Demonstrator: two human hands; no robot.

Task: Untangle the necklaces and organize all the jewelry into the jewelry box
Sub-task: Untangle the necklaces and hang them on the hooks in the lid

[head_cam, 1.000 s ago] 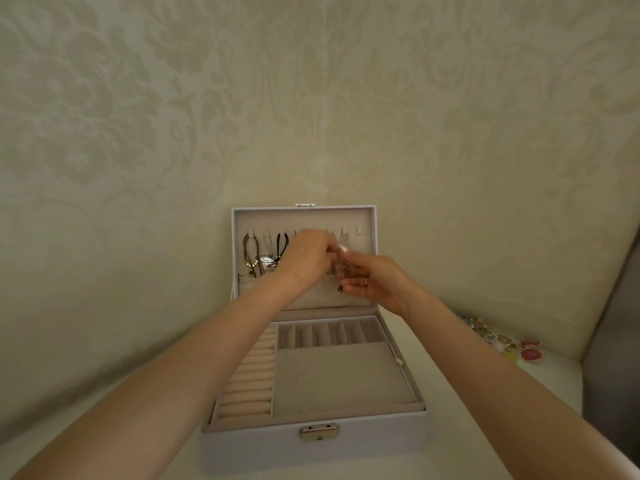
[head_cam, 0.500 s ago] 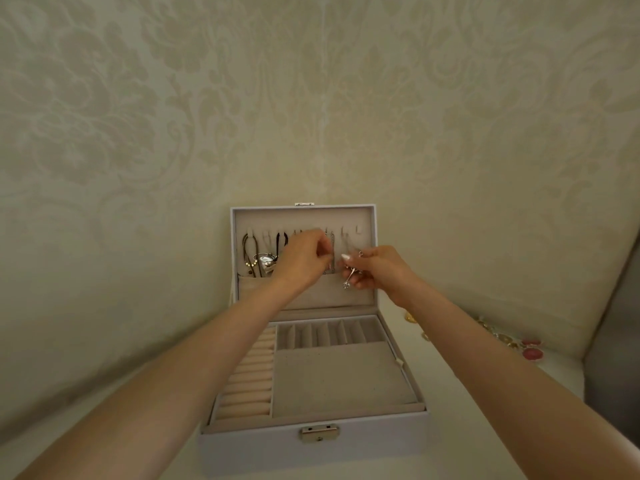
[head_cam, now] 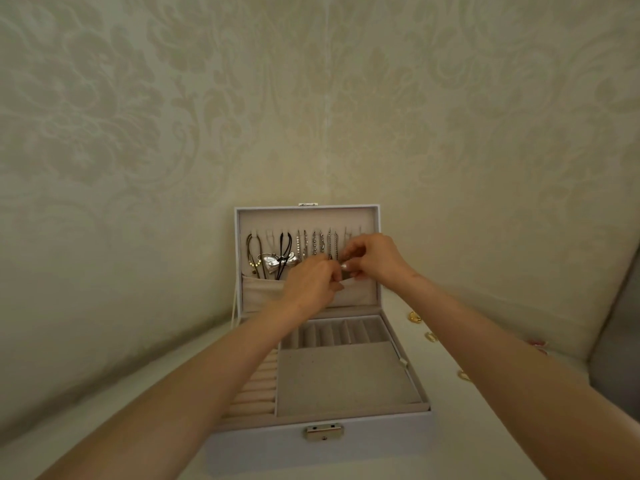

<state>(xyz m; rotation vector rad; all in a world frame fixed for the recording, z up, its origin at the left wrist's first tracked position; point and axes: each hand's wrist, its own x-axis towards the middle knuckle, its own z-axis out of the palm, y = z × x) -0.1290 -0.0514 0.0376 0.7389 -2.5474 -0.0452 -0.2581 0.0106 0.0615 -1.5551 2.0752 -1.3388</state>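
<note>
Both hands are up at the open lid (head_cam: pixel 308 219) of the jewelry box (head_cam: pixel 263 453), meeting in front of its right half.

- Right hand (head_cam: pixel 375 258): fingers curled, thumb and fingertips pinching a small silvery piece (head_cam: pixel 346 267). It is too blurred for me to name.
- Left hand (head_cam: pixel 308 282): fingers curled in as well, tips closed on the same piece from below and left. The hands touch at the pinch.
- The piece sits just over the top edge of the lid's fabric pocket (head_cam: pixel 263 293), right of the hanging silver chains (head_cam: pixel 315 242).
- Also on the lid hooks, from the left: an olive cord necklace (head_cam: pixel 252 251) with gold beads, then a black cord necklace (head_cam: pixel 285 249) with a silver bow pendant (head_cam: pixel 280 262).
- Box base: ring rolls (head_cam: pixel 256 386) down the left side, a row of narrow slots (head_cam: pixel 339 332) at the back, and a flat lined tray (head_cam: pixel 343 375) in front. A metal latch (head_cam: pixel 323 432) is on the front wall.

The box stands on a white tabletop (head_cam: pixel 446 410), pushed against a wall (head_cam: pixel 311 98) of pale damask wallpaper. On the table to the right of the box lie loose gold pieces (head_cam: pixel 415 317) and, beyond my right forearm, something red (head_cam: pixel 538 344). A grey shape (head_cam: pixel 620 341) fills the far right edge; I cannot tell what it is
</note>
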